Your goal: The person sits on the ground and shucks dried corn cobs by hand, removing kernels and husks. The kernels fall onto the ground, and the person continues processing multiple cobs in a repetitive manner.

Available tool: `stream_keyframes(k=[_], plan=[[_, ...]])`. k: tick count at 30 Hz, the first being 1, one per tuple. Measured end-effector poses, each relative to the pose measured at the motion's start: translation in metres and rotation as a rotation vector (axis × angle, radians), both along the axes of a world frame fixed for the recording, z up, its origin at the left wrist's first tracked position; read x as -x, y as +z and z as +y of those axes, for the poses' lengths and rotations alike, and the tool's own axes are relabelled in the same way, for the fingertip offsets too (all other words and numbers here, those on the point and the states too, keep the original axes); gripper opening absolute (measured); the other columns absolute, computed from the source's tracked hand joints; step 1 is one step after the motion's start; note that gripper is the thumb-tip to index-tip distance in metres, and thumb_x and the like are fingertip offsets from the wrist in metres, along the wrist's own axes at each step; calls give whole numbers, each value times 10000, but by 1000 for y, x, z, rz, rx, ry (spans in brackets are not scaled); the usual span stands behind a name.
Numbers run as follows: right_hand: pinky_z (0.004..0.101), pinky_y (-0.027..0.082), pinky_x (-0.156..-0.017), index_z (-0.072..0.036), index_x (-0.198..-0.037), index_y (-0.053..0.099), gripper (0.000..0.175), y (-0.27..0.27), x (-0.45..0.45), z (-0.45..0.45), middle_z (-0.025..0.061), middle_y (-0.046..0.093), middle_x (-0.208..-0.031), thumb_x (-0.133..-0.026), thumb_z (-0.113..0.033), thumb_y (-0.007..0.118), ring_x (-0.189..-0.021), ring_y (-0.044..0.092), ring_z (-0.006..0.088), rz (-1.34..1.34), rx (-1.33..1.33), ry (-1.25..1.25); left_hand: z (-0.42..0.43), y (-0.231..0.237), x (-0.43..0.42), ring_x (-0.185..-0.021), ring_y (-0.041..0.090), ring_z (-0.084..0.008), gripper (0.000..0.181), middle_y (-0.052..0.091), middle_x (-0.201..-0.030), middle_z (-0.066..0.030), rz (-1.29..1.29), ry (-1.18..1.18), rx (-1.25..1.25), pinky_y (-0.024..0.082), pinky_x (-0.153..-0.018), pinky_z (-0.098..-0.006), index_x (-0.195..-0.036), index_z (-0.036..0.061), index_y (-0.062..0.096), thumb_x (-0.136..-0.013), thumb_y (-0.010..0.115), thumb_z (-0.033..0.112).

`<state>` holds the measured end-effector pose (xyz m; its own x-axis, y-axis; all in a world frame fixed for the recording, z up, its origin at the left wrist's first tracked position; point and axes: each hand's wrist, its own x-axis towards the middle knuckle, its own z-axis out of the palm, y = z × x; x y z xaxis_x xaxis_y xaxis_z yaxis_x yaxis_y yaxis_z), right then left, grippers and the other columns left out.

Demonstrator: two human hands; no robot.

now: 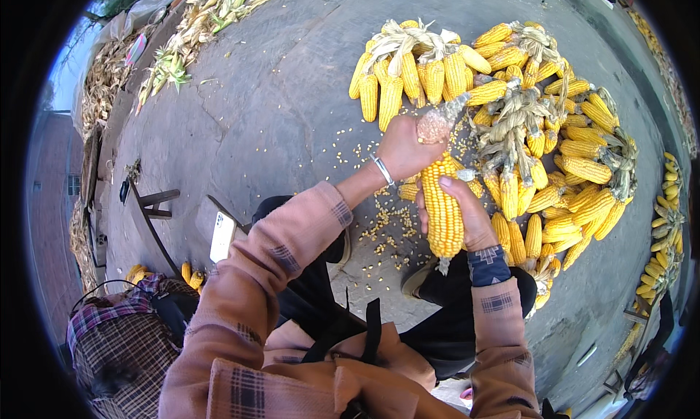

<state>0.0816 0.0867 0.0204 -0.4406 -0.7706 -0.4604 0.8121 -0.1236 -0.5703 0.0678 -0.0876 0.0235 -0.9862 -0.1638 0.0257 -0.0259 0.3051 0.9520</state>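
Observation:
My left hand (413,146), with a silver bangle at the wrist, grips a largely bare corn cob (432,126) by its pinkish, rough surface. Its grey end points up and to the right. My right hand (469,208) holds a full ear of yellow corn (444,214), the thumb along its side. The cob's lower part meets the upper end of the ear; the exact contact is hidden by my left fingers. Loose corn kernels (394,225) lie scattered on the concrete floor (262,134) below both hands.
Braided bundles of yellow corn ears (585,167) lie to the right and ahead (407,74). Dry husks (191,41) lie far left. A phone (222,237) rests on a surface beside my left sleeve, near a wooden stool (158,200). Another person (126,331) in plaid is at lower left.

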Motion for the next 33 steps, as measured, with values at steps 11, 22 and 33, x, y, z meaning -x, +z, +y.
stream_keyframes(k=[11,22,33], plan=[[422,529,-653,10,-1102,515,467,-6,1,-17,187,651,-879,-757,-214,738,-744,663,360,1175,-794,-167,4,-6,14,-666,667,-268,278,678,-733,-128,-20,102,87,507,-624,-364,-875,10,666,-796,706,273],[307,513,-576,-13,-1132,514,414,6,12,-7,75,612,-826,-816,-215,690,-673,609,188,248,-174,-75,-16,6,22,-856,626,-147,205,656,-922,-64,-120,-143,-622,500,-762,-284,-1051,23,617,-895,664,147],[403,524,-618,29,-1096,511,487,-18,0,-24,176,670,-809,-738,-198,753,-687,671,335,1127,-824,-234,23,-6,8,-803,662,-282,293,661,-884,-180,75,1,195,514,-717,-369,-963,-21,610,-788,730,181]])
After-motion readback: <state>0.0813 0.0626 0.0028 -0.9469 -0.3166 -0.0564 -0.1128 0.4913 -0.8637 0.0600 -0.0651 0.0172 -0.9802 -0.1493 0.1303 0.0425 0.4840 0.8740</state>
